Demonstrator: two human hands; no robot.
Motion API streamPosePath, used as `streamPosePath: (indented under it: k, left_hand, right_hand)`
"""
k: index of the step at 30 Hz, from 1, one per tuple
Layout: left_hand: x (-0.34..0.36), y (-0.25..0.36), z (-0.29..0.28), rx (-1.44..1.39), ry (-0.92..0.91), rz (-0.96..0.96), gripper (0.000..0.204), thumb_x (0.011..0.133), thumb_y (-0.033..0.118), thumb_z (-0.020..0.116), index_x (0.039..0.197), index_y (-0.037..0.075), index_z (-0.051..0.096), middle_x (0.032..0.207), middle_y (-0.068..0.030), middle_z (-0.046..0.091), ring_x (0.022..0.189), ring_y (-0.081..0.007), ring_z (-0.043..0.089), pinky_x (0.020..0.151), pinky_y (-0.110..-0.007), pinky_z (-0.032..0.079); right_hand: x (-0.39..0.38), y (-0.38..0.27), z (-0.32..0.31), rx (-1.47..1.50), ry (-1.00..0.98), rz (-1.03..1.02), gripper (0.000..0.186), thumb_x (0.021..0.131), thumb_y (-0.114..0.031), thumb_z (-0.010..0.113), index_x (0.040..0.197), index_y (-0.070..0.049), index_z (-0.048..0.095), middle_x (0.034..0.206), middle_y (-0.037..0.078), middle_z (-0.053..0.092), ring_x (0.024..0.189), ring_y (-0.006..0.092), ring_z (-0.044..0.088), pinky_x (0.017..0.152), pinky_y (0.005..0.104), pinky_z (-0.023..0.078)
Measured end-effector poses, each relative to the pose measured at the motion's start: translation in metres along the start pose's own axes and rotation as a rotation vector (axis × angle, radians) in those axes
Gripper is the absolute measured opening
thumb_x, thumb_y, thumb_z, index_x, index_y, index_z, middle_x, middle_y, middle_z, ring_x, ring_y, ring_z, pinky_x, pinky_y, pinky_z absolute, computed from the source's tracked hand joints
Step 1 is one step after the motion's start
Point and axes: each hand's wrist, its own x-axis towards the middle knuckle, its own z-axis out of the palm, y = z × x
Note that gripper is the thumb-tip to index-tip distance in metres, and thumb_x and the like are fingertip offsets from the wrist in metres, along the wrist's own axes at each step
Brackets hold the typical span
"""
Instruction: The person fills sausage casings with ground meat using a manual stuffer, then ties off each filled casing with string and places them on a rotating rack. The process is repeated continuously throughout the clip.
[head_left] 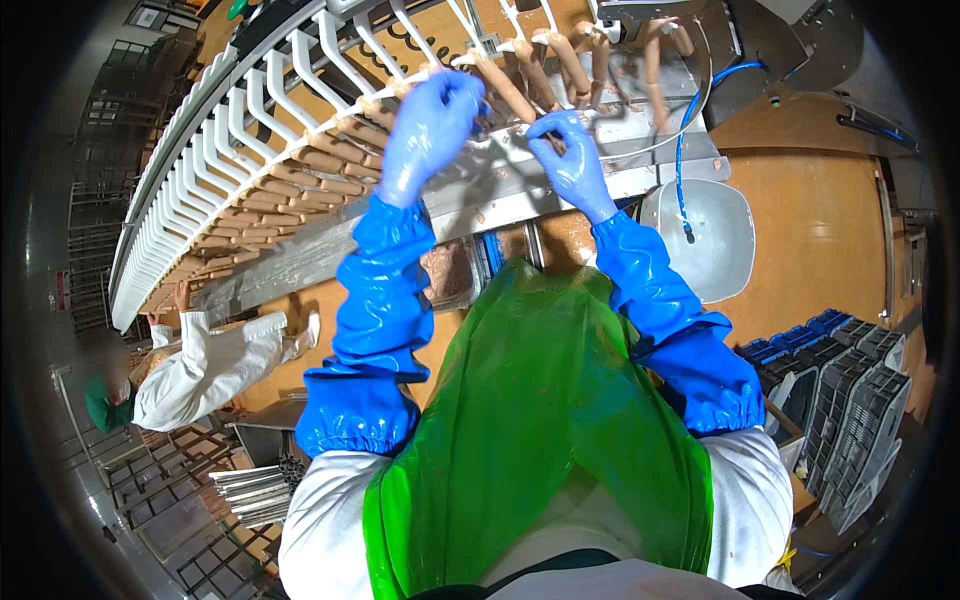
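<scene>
My gloved left hand (430,135) is raised in front of the hook row, its fingers curled beside a hanging string of sausages. Whatever lies inside those fingers is hidden by the hand. A pinkish-tan sausage (506,92) slants down from a white hook between my hands. At its lower end my gloved right hand (573,162) has thumb and forefinger drawn together, and the fingertips meet the sausage. More sausages (567,66) hang in loops to the right. A long row of white hooks (258,112) curves away to the left, carrying many sausages (285,205).
Below the hooks runs a wet metal ledge (300,255). A pale basin (712,250) with a blue hose (680,170) stands at right, near machinery (790,60). Stacked crates (850,390) sit lower right. A co-worker in white (215,370) works at the row's far left.
</scene>
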Motion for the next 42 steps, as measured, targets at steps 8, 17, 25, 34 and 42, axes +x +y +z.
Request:
streamPosePath:
  k: [8, 17, 25, 34, 42]
  left_hand:
    - [0.019, -0.036, 0.114, -0.244, 0.015, 0.169, 0.062, 0.098, 0.031, 0.059, 0.144, -0.003, 0.034, 0.135, -0.0198, 0.052, 0.118, -0.0251, 0.055, 0.092, -0.036, 0.051]
    - [0.025, -0.092, 0.156, 0.103, 0.323, 0.177, 0.040, 0.091, 0.013, 0.057, 0.122, -0.009, 0.048, 0.118, -0.0277, 0.054, 0.109, -0.0373, 0.054, 0.096, -0.046, 0.041]
    - [-0.008, -0.059, 0.177, -0.921, -0.257, 0.064, 0.033, 0.105, 0.026, 0.040, 0.116, -0.001, 0.057, 0.104, -0.0080, 0.062, 0.098, -0.0183, 0.060, 0.093, -0.031, 0.047]
    - [0.038, -0.087, 0.143, -1.490, -0.917, 0.168, 0.032, 0.100, 0.019, 0.044, 0.124, 0.000, 0.054, 0.137, -0.0179, 0.052, 0.131, -0.0281, 0.047, 0.116, -0.044, 0.030]
    - [0.037, -0.064, 0.128, -1.659, -1.197, 0.204, 0.018, 0.099, 0.018, 0.049, 0.113, 0.007, 0.052, 0.096, -0.0083, 0.059, 0.091, -0.0205, 0.058, 0.088, -0.035, 0.049]
  right_hand:
    - [0.064, 0.068, -0.043, 0.017, -0.046, 0.512, 0.031, 0.094, -0.020, 0.058, 0.117, 0.001, 0.056, 0.098, 0.014, 0.062, 0.095, 0.0237, 0.059, 0.091, 0.0377, 0.046]
    - [-0.004, 0.027, -0.082, 0.088, -0.250, 0.386, 0.038, 0.094, -0.029, 0.066, 0.118, 0.000, 0.060, 0.105, 0.007, 0.064, 0.099, 0.0128, 0.057, 0.089, 0.0301, 0.047]
    - [-0.051, 0.000, -0.083, 0.199, -0.255, 0.304, 0.043, 0.094, -0.030, 0.066, 0.121, 0.002, 0.056, 0.092, 0.010, 0.064, 0.083, 0.0151, 0.061, 0.077, 0.0321, 0.051]
    - [-0.071, -0.006, -0.062, 0.734, -0.035, 0.716, 0.034, 0.096, -0.028, 0.059, 0.120, -0.004, 0.054, 0.109, 0.010, 0.058, 0.107, 0.0268, 0.056, 0.091, 0.0443, 0.049]
    - [-0.066, 0.001, -0.028, 0.818, -0.073, 0.620, 0.028, 0.097, -0.035, 0.062, 0.103, -0.010, 0.051, 0.094, 0.006, 0.055, 0.068, 0.0146, 0.060, 0.056, 0.0257, 0.049]
